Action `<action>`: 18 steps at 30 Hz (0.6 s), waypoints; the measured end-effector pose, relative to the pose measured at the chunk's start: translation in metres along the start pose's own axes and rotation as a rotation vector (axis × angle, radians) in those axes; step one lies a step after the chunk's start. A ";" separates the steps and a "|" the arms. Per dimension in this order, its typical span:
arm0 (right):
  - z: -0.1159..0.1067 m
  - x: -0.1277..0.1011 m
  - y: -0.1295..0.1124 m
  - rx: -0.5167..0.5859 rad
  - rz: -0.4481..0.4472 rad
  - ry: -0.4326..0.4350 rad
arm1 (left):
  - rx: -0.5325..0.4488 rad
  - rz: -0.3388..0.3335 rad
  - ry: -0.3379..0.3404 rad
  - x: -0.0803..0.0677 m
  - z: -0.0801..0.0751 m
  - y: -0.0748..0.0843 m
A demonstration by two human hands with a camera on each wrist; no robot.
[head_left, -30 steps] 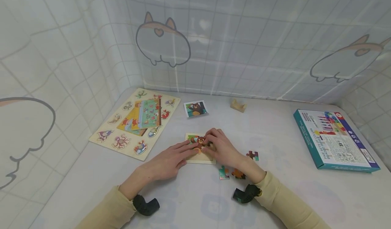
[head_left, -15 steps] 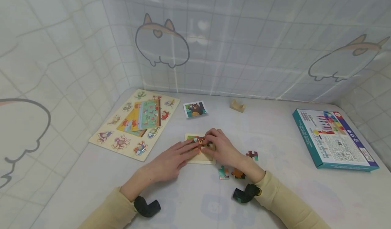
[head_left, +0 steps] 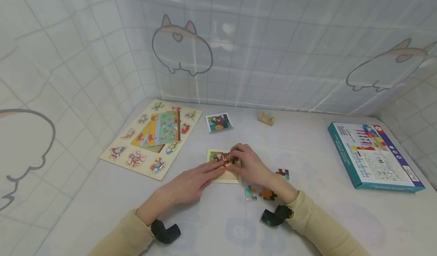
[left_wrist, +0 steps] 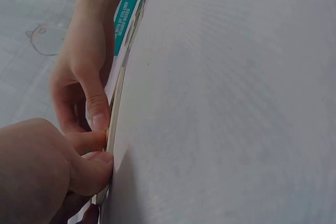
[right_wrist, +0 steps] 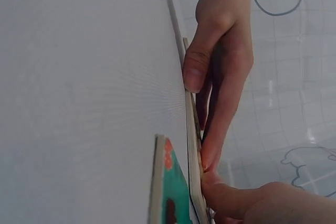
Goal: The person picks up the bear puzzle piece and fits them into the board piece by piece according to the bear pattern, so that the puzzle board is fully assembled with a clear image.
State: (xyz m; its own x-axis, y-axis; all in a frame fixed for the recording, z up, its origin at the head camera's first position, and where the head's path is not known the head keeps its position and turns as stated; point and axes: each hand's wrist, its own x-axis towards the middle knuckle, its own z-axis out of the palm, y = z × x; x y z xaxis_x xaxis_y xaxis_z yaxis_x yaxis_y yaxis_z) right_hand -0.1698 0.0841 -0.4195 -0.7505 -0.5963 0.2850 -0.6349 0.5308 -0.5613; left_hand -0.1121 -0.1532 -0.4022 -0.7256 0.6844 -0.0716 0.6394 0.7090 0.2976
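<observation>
Bear puzzle tray (head_left: 228,178): flat on white table (head_left: 211,218), mid-scene, under both hands' fingertips; bear pcs (head_left: 223,156) lie in its far part, near part shows bare wood. L hand (head_left: 189,180) reaches in from left, fingers extended, nearly straight, tips resting on the pcs; thumb at tray's near edge (R wrist view). R hand (head_left: 250,165) reaches in from right, fingers bent, thumb & index tips close tog. at the bear's right side; whether they pinch a pc, cannot tell. Near right: loose teal pc (head_left: 250,193), orange-brown pc (head_left: 268,194) just beside it, dark red pc (head_left: 282,173) a bit farther. Far side: bear card (head_left: 218,122); wooden bracket (head_left: 266,118) to its right. Far left: animal board (head_left: 145,169) w/ picture sheets (head_left: 167,127) on it. Right: teal-sided box (head_left: 379,157).
</observation>
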 end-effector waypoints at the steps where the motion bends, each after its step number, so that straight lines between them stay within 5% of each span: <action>1: 0.000 0.000 0.000 0.001 -0.004 0.001 | -0.001 -0.001 -0.004 0.000 0.000 0.000; 18: -0.003 -0.002 0.003 -0.006 -0.035 0.010 | -0.006 -0.004 -0.014 0.001 -0.002 0.001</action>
State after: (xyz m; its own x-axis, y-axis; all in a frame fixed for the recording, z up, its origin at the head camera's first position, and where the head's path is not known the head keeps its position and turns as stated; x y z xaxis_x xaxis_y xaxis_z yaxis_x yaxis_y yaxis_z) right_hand -0.1712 0.0883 -0.4197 -0.7295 -0.6085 0.3124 -0.6621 0.5134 -0.5460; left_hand -0.1124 -0.1521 -0.4000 -0.7246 0.6837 -0.0867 0.6347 0.7110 0.3027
